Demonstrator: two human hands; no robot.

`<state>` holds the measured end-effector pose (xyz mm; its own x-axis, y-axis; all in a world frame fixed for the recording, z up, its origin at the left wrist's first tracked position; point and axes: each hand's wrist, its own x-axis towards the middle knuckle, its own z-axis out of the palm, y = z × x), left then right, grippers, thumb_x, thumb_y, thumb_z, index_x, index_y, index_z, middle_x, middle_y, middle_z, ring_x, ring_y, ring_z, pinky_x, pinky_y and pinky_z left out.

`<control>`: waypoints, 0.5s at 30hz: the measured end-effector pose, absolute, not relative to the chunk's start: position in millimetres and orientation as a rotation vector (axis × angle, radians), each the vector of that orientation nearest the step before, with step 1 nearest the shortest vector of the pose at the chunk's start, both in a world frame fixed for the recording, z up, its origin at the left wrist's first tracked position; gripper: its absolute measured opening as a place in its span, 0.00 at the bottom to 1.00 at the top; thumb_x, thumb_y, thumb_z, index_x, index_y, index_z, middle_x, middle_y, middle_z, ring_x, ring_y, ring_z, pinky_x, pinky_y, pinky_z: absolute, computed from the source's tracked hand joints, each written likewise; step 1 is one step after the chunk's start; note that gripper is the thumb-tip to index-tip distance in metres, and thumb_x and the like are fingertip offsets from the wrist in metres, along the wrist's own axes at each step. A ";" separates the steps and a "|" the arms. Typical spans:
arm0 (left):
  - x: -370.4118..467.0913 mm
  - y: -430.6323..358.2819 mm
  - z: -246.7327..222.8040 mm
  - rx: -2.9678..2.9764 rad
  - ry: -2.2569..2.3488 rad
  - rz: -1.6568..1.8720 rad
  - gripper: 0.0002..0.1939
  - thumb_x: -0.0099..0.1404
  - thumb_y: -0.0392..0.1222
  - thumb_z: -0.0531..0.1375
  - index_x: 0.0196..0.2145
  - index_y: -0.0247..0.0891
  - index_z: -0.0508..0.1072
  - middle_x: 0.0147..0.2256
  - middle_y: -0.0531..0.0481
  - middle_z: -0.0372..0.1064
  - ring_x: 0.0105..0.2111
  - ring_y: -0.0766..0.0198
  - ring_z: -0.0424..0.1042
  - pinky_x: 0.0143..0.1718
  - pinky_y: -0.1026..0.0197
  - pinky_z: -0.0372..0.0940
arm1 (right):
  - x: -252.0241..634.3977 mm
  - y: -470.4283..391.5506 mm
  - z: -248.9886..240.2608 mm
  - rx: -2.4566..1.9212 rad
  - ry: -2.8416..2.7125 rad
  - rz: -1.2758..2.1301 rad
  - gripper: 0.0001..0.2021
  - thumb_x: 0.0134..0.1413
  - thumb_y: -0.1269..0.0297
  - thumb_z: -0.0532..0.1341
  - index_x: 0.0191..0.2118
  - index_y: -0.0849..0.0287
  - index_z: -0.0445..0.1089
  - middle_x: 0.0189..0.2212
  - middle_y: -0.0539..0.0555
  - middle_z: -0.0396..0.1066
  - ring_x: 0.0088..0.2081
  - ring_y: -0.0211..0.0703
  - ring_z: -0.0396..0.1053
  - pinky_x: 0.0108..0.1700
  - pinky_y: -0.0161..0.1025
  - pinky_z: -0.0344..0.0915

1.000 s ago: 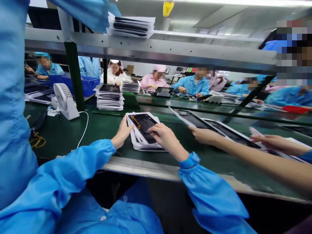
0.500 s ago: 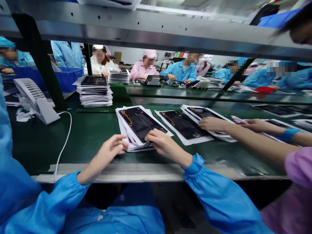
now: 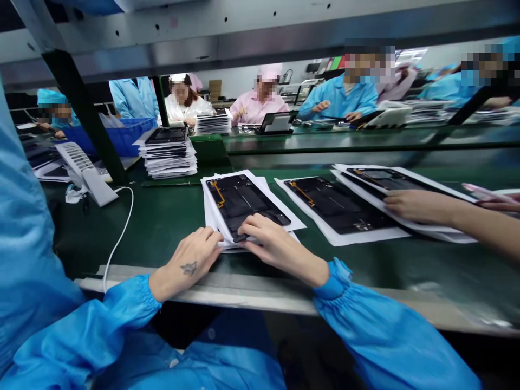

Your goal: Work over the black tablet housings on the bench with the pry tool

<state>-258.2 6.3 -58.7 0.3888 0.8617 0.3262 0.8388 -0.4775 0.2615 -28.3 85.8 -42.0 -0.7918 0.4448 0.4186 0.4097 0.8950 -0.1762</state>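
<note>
A black tablet back housing (image 3: pixel 251 201) with an orange flex cable along its far left side lies tilted on white paper sheets (image 3: pixel 298 222). My right hand (image 3: pixel 270 241) is closed at the housing's near edge, thumb and fingers pinching its corner. At the near left corner of the paper, my left hand (image 3: pixel 190 260) has its fingers bent together against the sheets' edge; its fingertips are partly hidden. Right of this pile, a second housing (image 3: pixel 337 203) rests on its own white sheet, apart from both my hands.
A co-worker's hand (image 3: pixel 418 206) rests on another housing pile at right. Behind stands a tall stack of papers and housings (image 3: pixel 168 157). At left are a white slotted stand (image 3: pixel 87 176), its white cable (image 3: pixel 122 233) and a blue bin (image 3: pixel 125 135). A metal beam (image 3: pixel 244 38) crosses overhead.
My left hand has moved in from beside the pile to the sheets' edge, its fingers bending closer together. My right hand stays at the housing's corner. The view has shifted.
</note>
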 end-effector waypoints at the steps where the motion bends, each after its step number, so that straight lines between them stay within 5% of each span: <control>1: -255.5 6.7 -58.2 2.577 1.591 0.655 0.07 0.74 0.39 0.51 0.44 0.43 0.69 0.42 0.46 0.68 0.42 0.54 0.68 0.43 0.54 0.65 | -28.0 86.0 -41.3 -0.617 -2.607 0.116 0.05 0.63 0.73 0.58 0.39 0.57 0.68 0.39 0.56 0.69 0.41 0.46 0.64 0.42 0.41 0.61; 8: -259.4 -3.0 -44.6 2.452 1.609 0.810 0.08 0.76 0.39 0.50 0.43 0.41 0.69 0.40 0.48 0.68 0.41 0.59 0.69 0.43 0.58 0.64 | -34.5 98.7 -28.1 -0.615 -2.700 0.183 0.03 0.64 0.70 0.60 0.39 0.57 0.71 0.36 0.53 0.70 0.39 0.43 0.68 0.39 0.37 0.62; 15: -281.3 -3.0 -35.6 2.321 1.531 0.896 0.08 0.76 0.40 0.53 0.41 0.40 0.71 0.35 0.55 0.70 0.33 0.67 0.71 0.35 0.65 0.63 | -33.1 88.3 -24.8 -0.680 -2.731 0.078 0.08 0.58 0.78 0.58 0.38 0.59 0.71 0.39 0.57 0.71 0.41 0.47 0.67 0.41 0.41 0.60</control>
<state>-281.3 -3.0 -35.6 0.2719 0.8896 0.3670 0.7556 -0.4335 0.4911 -33.1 88.3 -24.8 -0.8338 0.4648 0.2979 0.4470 0.8851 -0.1297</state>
